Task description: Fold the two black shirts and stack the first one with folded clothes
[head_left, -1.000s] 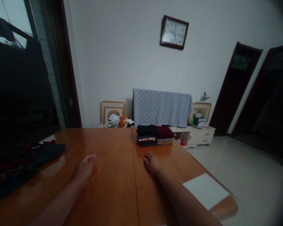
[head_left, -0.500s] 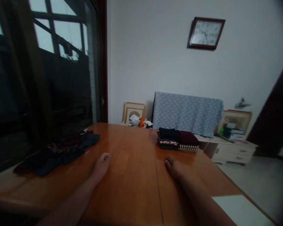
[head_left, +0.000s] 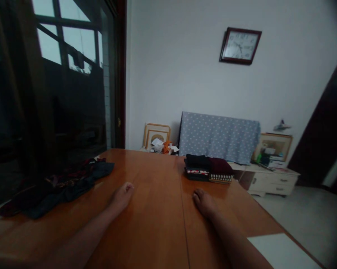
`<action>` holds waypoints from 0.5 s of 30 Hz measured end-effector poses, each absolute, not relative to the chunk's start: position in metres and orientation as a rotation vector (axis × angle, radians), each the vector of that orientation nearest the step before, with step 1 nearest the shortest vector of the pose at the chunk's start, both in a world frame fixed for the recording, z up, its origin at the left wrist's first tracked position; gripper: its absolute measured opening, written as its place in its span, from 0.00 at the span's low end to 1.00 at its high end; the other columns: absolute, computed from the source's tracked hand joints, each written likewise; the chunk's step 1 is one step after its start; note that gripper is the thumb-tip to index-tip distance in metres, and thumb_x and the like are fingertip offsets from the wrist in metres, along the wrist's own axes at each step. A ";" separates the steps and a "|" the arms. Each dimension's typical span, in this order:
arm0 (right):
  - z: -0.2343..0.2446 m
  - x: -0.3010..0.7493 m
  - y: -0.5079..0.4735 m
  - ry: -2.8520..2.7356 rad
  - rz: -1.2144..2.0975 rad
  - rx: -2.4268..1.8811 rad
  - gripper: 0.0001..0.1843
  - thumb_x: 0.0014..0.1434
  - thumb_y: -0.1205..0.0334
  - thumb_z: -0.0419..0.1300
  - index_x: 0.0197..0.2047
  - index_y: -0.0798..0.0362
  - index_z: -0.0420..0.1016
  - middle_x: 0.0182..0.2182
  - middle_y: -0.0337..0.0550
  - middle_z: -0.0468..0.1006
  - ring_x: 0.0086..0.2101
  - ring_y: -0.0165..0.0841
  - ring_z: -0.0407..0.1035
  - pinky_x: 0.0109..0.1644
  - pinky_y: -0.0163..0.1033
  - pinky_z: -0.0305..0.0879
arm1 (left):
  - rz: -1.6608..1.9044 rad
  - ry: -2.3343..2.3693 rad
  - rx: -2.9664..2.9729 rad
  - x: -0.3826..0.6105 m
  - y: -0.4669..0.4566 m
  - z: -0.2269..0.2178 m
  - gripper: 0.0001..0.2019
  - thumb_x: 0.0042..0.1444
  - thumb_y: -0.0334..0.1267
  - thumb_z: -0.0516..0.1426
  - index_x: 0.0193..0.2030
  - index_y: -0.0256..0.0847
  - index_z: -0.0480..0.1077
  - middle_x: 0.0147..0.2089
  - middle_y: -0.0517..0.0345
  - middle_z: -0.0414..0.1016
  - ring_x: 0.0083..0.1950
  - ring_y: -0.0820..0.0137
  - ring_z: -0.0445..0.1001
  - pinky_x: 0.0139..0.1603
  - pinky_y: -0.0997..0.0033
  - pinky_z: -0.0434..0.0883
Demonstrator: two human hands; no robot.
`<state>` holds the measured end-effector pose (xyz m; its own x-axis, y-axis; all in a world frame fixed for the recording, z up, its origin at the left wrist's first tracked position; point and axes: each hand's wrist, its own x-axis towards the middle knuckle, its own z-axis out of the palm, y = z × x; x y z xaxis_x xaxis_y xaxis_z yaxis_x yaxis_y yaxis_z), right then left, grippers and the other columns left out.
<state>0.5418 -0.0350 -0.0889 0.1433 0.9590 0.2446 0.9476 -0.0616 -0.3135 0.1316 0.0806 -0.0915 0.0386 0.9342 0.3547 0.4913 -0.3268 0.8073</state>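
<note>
My left hand (head_left: 123,195) rests in a loose fist on the brown wooden table (head_left: 154,216), with nothing visible in it. To its left lies a crumpled heap of dark clothes (head_left: 70,188), navy and dark red. My right hand (head_left: 204,203), also curled closed, rests on the table just right of its seam. Beyond that hand sit two neat piles of folded clothes side by side. Black cloth tops the left folded pile (head_left: 196,167), with a red-and-white patterned layer below. Maroon cloth tops the right folded pile (head_left: 221,169), above a checked layer. Neither hand touches any cloth.
A white sheet (head_left: 281,251) lies at the table's near right edge. Behind the table stand a wide object under a blue dotted cloth (head_left: 218,138), a white cabinet (head_left: 274,182) and picture frames (head_left: 157,135). A dark window (head_left: 75,101) borders the left side.
The camera view has turned slightly, so the wall clock and furniture appear a little lower and further left. My left fist has turned a little; both hands stay closed on the table.
</note>
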 end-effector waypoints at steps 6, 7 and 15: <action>-0.093 0.547 -0.033 -1.786 0.018 -1.974 0.22 0.66 0.54 0.49 0.53 0.56 0.76 0.52 0.55 0.77 0.55 0.41 0.68 0.60 0.40 0.58 | 1.247 1.298 2.072 0.226 0.116 -0.020 0.09 0.54 0.44 0.55 0.36 0.42 0.70 0.34 0.57 0.77 0.37 0.65 0.74 0.39 0.69 0.67; -0.094 0.548 -0.033 -1.778 0.022 -1.963 0.22 0.66 0.54 0.49 0.54 0.56 0.76 0.54 0.55 0.76 0.57 0.41 0.67 0.62 0.41 0.58 | 1.227 1.288 2.119 0.246 0.122 -0.008 0.09 0.54 0.43 0.55 0.36 0.42 0.70 0.34 0.56 0.77 0.36 0.66 0.74 0.39 0.69 0.67; -0.091 0.555 -0.029 -1.694 0.156 -1.908 0.22 0.64 0.55 0.52 0.54 0.55 0.77 0.55 0.54 0.76 0.60 0.43 0.65 0.65 0.44 0.55 | 1.080 1.234 2.303 0.411 0.163 0.052 0.05 0.53 0.39 0.58 0.32 0.41 0.71 0.33 0.56 0.76 0.37 0.65 0.73 0.37 0.69 0.64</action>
<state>0.5548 -0.0288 -0.0914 0.1879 0.9407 0.2824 0.8731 -0.0283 -0.4867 0.4105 0.1627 0.0522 0.3436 0.8120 0.4719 0.5759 -0.5791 0.5771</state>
